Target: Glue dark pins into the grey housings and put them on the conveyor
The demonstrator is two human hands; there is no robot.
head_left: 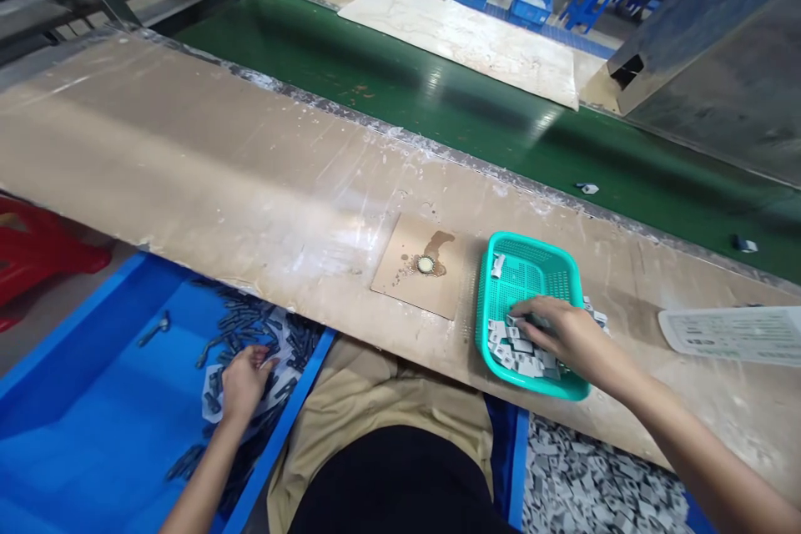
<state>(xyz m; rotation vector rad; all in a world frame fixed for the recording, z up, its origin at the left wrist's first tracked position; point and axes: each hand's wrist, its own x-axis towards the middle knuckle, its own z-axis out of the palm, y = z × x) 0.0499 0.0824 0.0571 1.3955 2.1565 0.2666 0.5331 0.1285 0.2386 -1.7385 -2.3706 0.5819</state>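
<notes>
Over the blue bin (81, 400) at the lower left, my left hand (245, 380) has its fingers pinched together among dark elongated parts (241, 319); anything between the fingertips is too small to name. My right hand (556, 329) reaches into the teal basket (531, 244), its fingers curled down onto small light grey parts (529, 365). Whether it grips one of them is hidden. A round bottle-cap-like piece (425, 264) rests on a cardboard square (404, 246) with a wet stain, left of the basket.
Beyond the brown tabletop (188, 150) runs a green conveyor belt (375, 75) carrying a few small pieces (588, 188). A white plastic sheet (732, 334) lies right of the basket. Many grey parts (594, 476) fill a bin at lower right. A red stool (43, 259) stands at far left.
</notes>
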